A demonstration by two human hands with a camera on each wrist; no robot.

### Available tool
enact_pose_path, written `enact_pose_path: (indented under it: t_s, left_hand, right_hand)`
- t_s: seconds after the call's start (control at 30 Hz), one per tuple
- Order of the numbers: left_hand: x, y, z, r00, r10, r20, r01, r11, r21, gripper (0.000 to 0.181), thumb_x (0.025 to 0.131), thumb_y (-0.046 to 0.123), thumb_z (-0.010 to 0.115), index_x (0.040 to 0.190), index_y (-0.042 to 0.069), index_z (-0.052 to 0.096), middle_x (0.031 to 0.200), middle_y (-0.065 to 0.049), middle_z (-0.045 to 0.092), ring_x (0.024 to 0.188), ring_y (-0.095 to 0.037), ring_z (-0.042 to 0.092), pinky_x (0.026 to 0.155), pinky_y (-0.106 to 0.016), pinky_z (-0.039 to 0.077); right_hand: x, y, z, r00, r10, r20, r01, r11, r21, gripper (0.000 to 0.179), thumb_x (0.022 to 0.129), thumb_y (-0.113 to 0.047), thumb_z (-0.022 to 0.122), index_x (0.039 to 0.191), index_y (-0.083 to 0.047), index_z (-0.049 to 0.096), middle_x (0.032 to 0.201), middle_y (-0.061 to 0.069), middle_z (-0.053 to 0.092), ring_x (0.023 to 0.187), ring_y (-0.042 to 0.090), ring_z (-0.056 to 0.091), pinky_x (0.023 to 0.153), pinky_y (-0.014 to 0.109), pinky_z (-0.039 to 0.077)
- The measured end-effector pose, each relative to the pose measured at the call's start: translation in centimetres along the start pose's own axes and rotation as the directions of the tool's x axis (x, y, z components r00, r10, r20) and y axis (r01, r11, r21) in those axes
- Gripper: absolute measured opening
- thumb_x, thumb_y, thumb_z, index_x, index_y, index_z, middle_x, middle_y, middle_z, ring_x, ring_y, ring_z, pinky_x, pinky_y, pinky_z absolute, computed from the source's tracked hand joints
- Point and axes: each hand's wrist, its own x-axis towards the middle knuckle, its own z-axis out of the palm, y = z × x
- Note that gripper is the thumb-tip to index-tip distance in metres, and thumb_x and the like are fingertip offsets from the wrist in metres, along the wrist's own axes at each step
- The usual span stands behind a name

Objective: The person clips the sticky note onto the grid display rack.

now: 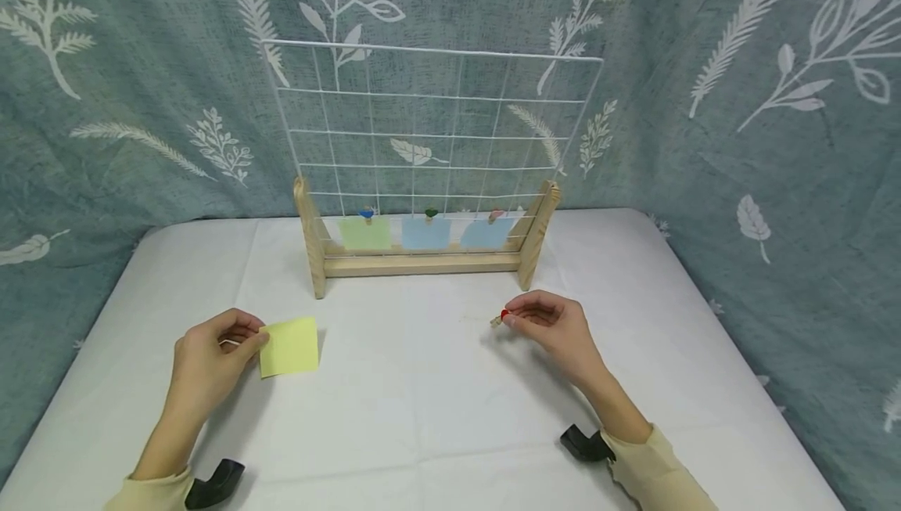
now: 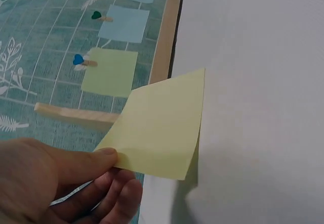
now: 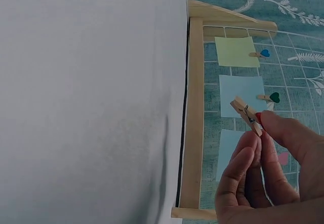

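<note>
My left hand (image 1: 209, 354) pinches a yellow sticky note (image 1: 292, 347) by its left edge, between thumb and fingers, over the left part of the table. In the left wrist view the note (image 2: 159, 125) tilts up and bows slightly. On the right, my right hand (image 1: 556, 331) holds a small wooden clothespin (image 1: 497, 321) with a red decoration by one end; its free end points left. Close up, the clothespin (image 3: 245, 114) shows its metal spring, with the thumb on the red piece. Both hands are in front of a white wire grid rack (image 1: 450, 135).
Along the rack's bottom hang a green note (image 1: 364, 235) and two blue notes (image 1: 425, 235), pinned by clothespins with blue, green and pink hearts. Wooden feet (image 1: 310, 237) and a crossbar (image 1: 422, 264) support the grid. A patterned curtain (image 1: 704, 143) surrounds the white-covered table (image 1: 422, 401).
</note>
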Motion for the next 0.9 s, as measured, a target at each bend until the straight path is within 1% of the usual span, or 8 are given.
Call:
enact_pose_path:
  t_s: [0.1, 0.23, 0.37, 0.47, 0.57, 0.7, 0.77, 0.9]
  left_hand:
    - [0.4, 0.6, 0.4, 1.0, 0.022, -0.017, -0.022, 1.0, -0.01, 0.01, 0.088, 0.004, 0.084, 0.094, 0.007, 0.075, 0.087, -0.008, 0.075, 0.077, 0.001, 0.06, 0.064, -0.008, 0.045]
    - [0.9, 1.4, 0.7, 0.999, 0.041, -0.009, -0.042, 0.999, -0.026, 0.009, 0.09, 0.005, 0.082, 0.094, 0.007, 0.075, 0.086, -0.007, 0.075, 0.078, -0.004, 0.062, 0.063, -0.01, 0.047]
    - [1.6, 2.3, 0.9, 0.998, 0.059, -0.009, -0.059, 0.998, -0.032, 0.008, 0.091, 0.004, 0.081, 0.094, 0.007, 0.075, 0.086, -0.008, 0.075, 0.079, -0.01, 0.064, 0.064, -0.01, 0.048]
    - [2.0, 2.8, 1.0, 0.997, 0.078, -0.015, -0.078, 0.996, -0.037, 0.007, 0.091, 0.004, 0.081, 0.094, 0.007, 0.075, 0.086, -0.007, 0.076, 0.078, -0.01, 0.065, 0.065, -0.01, 0.047]
    - [2.3, 3.3, 1.2, 0.996, 0.09, -0.012, -0.09, 0.995, -0.047, 0.007, 0.091, 0.005, 0.081, 0.094, 0.008, 0.075, 0.086, -0.007, 0.076, 0.078, -0.012, 0.066, 0.066, -0.01, 0.047]
    - [2.8, 3.9, 1.4, 0.995, 0.101, -0.003, -0.101, 0.993, -0.059, 0.006, 0.093, 0.006, 0.08, 0.095, 0.008, 0.075, 0.087, -0.007, 0.076, 0.08, -0.017, 0.067, 0.067, -0.012, 0.048]
    - [3.0, 4.3, 1.5, 0.994, 0.108, -0.004, -0.108, 0.992, -0.068, 0.006, 0.093, 0.007, 0.08, 0.096, 0.009, 0.075, 0.087, -0.007, 0.076, 0.08, -0.018, 0.068, 0.067, -0.013, 0.048]
    - [3.5, 5.1, 1.7, 0.991, 0.131, -0.002, -0.131, 0.985, -0.109, 0.005, 0.094, 0.008, 0.08, 0.096, 0.009, 0.075, 0.087, -0.006, 0.076, 0.077, -0.017, 0.069, 0.067, -0.014, 0.05]
  right_hand:
    - [0.2, -0.4, 0.0, 1.0, 0.01, -0.019, -0.01, 1.0, 0.018, 0.033, 0.091, -0.007, 0.083, 0.117, 0.008, 0.07, 0.106, 0.015, 0.076, 0.096, 0.016, 0.074, 0.085, 0.024, 0.06]
    - [0.5, -0.9, 0.2, 1.0, 0.008, -0.024, -0.007, 0.998, 0.07, 0.035, 0.09, -0.007, 0.084, 0.118, 0.008, 0.071, 0.106, 0.011, 0.077, 0.098, 0.017, 0.074, 0.086, 0.025, 0.06]
    - [0.8, -1.5, 0.5, 1.0, -0.002, 0.003, 0.002, 0.995, 0.098, 0.032, 0.091, -0.008, 0.083, 0.118, 0.005, 0.071, 0.107, 0.007, 0.077, 0.099, 0.016, 0.075, 0.088, 0.026, 0.06]
    - [0.8, -1.9, 0.7, 0.999, 0.006, 0.038, -0.009, 0.995, 0.097, 0.03, 0.093, -0.008, 0.08, 0.119, 0.005, 0.07, 0.109, 0.005, 0.076, 0.101, 0.015, 0.074, 0.09, 0.027, 0.06]
    - [0.7, -2.1, 0.9, 0.997, 0.026, 0.068, -0.032, 0.994, 0.101, 0.029, 0.096, -0.006, 0.077, 0.12, 0.006, 0.067, 0.109, 0.007, 0.075, 0.102, 0.022, 0.074, 0.091, 0.036, 0.061]
    - [0.8, -2.4, 1.0, 0.997, 0.02, 0.069, -0.026, 0.996, 0.08, 0.027, 0.097, -0.005, 0.075, 0.121, 0.006, 0.067, 0.11, 0.012, 0.075, 0.1, 0.029, 0.075, 0.089, 0.045, 0.062]
    - [0.9, -2.6, 1.1, 0.998, 0.001, 0.058, -0.004, 0.999, 0.054, 0.027, 0.096, -0.005, 0.076, 0.121, 0.005, 0.068, 0.11, 0.014, 0.075, 0.099, 0.025, 0.075, 0.088, 0.043, 0.062]
    - [1.3, -3.2, 1.3, 1.0, -0.025, 0.014, 0.024, 0.999, 0.026, 0.029, 0.094, -0.008, 0.08, 0.12, 0.002, 0.073, 0.111, 0.014, 0.077, 0.1, 0.017, 0.074, 0.089, 0.032, 0.062]
